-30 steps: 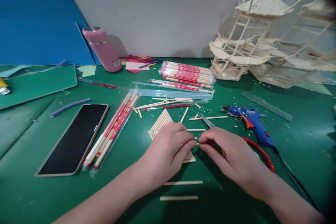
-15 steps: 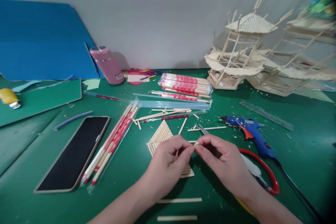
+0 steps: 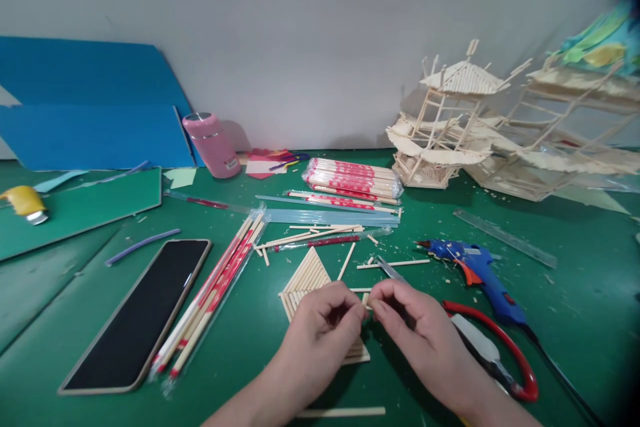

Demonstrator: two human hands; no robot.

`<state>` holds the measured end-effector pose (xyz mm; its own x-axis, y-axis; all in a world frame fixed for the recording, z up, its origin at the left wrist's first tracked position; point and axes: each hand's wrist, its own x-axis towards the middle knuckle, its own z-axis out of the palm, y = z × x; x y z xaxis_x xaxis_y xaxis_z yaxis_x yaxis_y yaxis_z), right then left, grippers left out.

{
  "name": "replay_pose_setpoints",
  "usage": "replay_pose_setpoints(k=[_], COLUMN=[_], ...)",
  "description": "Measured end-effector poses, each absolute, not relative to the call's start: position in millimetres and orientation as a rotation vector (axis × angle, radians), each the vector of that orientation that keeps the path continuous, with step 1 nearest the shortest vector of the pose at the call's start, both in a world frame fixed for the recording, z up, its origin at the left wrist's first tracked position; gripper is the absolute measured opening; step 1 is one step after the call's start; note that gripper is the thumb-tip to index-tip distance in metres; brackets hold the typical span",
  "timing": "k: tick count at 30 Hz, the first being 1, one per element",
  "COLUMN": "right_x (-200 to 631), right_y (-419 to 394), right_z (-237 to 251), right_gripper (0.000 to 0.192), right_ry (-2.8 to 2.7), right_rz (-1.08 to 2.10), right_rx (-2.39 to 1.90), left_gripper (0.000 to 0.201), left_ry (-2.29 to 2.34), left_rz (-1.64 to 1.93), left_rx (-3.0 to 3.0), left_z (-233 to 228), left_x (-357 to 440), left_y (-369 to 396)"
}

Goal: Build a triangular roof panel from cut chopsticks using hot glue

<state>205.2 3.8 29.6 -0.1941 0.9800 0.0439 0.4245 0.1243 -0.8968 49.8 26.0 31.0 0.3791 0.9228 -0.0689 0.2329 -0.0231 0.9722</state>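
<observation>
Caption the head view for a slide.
Left hand and right hand at a short stick, a blue glue gun lying nearby.

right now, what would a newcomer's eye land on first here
Probably the pale stick-built tower with the peaked roof, at the back right. Next, perhaps, the blue glue gun to the right of the right hand, and the pink bottle at the back left. Near the middle, the left hand partly covers a stick panel.
</observation>
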Motion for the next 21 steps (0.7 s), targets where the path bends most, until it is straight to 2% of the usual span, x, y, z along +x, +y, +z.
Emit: replay_pose_setpoints(k=[6,9,12,16,21], right_x=[211.1,209.3,204.8,202.3,204.0], right_y=[4.0,3.1,4.0,5.3,2.6], right_z=[25.1,24.8,27.8,30.8,31.0], right_gripper=[0.028,0.015,0.016,0.018,0.013], right_ry=[-1.672,-1.622,-1.65,-1.699,-1.809], right_rz=[0.796,0.872,0.977,0.933,0.881], right_rx=[-1.52,-1.47,-1.375,-1.343,-1.32], left_gripper=[0.025,0.027,0.027,0.026,0.015], left_ry=[1.051,1.033,1.021,1.053,1.084], left_rz=[0.746,0.743,0.748,0.764,0.988], left_rx=[1.323,1.347,1.457,1.586,1.796], left_z=[30.8,30.1,28.6,27.5,30.2], left_x=[48.7,48.9,48.7,48.3,47.9], left_y=[28.5,28.0,26.7,25.9,26.9])
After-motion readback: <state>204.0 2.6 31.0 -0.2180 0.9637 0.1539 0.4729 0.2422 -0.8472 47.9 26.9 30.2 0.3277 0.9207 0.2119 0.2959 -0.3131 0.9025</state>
